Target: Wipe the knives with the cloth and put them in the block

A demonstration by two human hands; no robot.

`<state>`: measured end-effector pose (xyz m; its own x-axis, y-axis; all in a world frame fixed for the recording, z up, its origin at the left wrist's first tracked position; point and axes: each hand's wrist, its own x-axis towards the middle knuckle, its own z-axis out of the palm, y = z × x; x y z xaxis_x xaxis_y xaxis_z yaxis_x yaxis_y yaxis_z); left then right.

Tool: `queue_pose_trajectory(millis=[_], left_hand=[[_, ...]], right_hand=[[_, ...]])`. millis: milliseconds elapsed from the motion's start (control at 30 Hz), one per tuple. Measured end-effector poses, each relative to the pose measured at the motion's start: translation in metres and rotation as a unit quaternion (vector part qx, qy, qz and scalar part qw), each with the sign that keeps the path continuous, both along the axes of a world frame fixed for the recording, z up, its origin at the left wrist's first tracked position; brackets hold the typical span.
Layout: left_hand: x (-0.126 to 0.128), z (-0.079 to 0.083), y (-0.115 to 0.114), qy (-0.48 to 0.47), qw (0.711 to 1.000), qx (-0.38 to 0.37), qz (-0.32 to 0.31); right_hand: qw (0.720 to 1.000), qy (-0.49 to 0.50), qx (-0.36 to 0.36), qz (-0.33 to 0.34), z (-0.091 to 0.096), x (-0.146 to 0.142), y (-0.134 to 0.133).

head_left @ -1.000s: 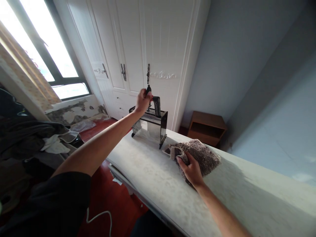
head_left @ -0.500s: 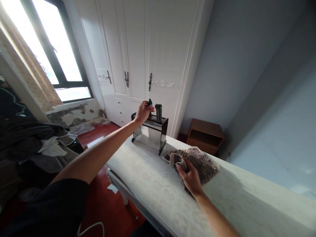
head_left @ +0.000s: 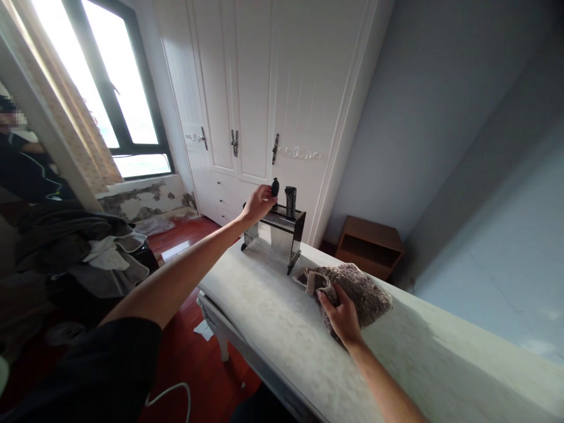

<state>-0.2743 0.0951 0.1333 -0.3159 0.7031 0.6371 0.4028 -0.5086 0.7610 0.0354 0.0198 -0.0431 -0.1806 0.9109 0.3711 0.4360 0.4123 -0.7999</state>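
Observation:
A shiny metal knife rack (head_left: 274,237) stands at the far end of a pale table (head_left: 273,317). Two black handles stick up from its top; my left hand (head_left: 258,203) pinches the left black handle (head_left: 275,188), which sits low in the rack. The other black handle (head_left: 290,202) stands just to its right. A brown fluffy cloth (head_left: 359,289) lies on the table beside the rack. My right hand (head_left: 339,316) rests on the cloth's near edge with the fingers curled over a fold of it.
White wardrobe doors (head_left: 264,100) rise behind the table. A small wooden nightstand (head_left: 369,244) stands against the blue wall. Piled clothes (head_left: 83,247) lie at the left below a window (head_left: 110,88). Another person's dark sleeve (head_left: 26,170) shows at the far left. Red floor lies below.
My left hand has come down with the black handle, which now sits lower in the rack. My right hand has stayed on the cloth. The camera view shifted slightly.

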Motion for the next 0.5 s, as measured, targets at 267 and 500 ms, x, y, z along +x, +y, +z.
queue_pose_trajectory(millis=[267, 500], left_hand=[[0.029, -0.011, -0.041, -0.052, 0.962, 0.123, 0.236], [0.125, -0.074, -0.092, -0.028, 0.984, 0.097, 0.144]], right_hand=[[1.0, -0.001, -0.014, -0.008, 0.005, 0.0, -0.001], [0.996, 0.047, -0.066, -0.024, 0.019, 0.008, -0.008]])
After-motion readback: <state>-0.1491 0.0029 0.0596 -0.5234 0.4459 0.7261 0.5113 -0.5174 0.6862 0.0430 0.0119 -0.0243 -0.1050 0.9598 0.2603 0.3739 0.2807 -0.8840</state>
